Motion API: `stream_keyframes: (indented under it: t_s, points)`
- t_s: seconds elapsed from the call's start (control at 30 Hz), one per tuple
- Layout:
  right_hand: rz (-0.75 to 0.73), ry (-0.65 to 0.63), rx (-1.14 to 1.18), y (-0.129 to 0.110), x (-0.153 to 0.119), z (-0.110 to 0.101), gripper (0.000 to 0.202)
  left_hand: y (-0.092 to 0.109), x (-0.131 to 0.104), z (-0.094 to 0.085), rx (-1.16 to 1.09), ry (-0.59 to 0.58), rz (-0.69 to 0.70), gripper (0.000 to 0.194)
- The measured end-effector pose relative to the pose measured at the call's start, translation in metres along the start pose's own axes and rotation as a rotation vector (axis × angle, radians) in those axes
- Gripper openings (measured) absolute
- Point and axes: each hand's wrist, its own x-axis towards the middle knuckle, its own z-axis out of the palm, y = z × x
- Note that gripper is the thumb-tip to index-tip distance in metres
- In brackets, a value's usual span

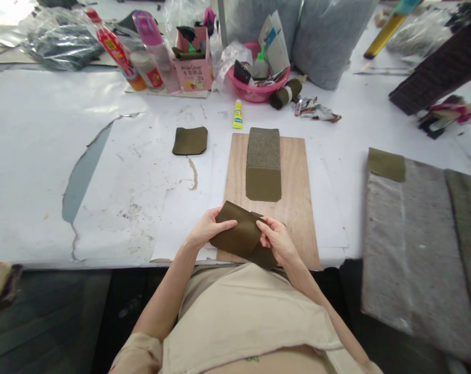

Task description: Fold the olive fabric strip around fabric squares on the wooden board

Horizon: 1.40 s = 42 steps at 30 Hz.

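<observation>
My left hand (210, 227) grips the left side of an olive-brown piece of fabric (237, 231), its thumb lying on top. At the right side of the same fabric, my right hand (276, 238) pinches an edge between thumb and fingers. The fabric looks folded or layered, and its lower part hangs over the near edge of a plywood board (293, 208). On that board, just beyond my hands, lies a stack of olive pieces (264, 184) with a rough grey-brown textured part behind. A smaller stack of olive squares (190, 141) rests farther left.
A yellow glue tube (238, 115) lies behind the board. Farther back are a pink basin (254, 93), a pink box (194, 72) and bottles (116, 49). Grey-brown cloth (418, 234) hangs over the table's front edge at right. The white table covering (142, 156) is torn at left.
</observation>
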Motion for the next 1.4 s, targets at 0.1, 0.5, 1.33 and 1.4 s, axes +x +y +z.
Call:
stream_keyframes:
  t_s: [0.1, 0.5, 1.33, 1.4]
  points:
    - [-0.026, -0.010, -0.044, 0.001, 0.000, 0.004, 0.033, 0.004, -0.002, -0.004, 0.034, -0.035, 0.010, 0.044]
    - [-0.102, 0.004, -0.134, -0.004, -0.006, 0.016, 0.030, -0.005, -0.002, 0.026, -0.186, 0.041, -0.057, 0.034]
    - [0.023, 0.008, -0.014, 0.013, 0.000, 0.030, 0.033, -0.001, -0.005, -0.019, 0.134, 0.316, 0.163, 0.045]
    - [-0.013, 0.014, -0.074, 0.017, 0.000, 0.032, 0.034, -0.003, -0.006, -0.022, 0.235, 0.342, 0.192, 0.039]
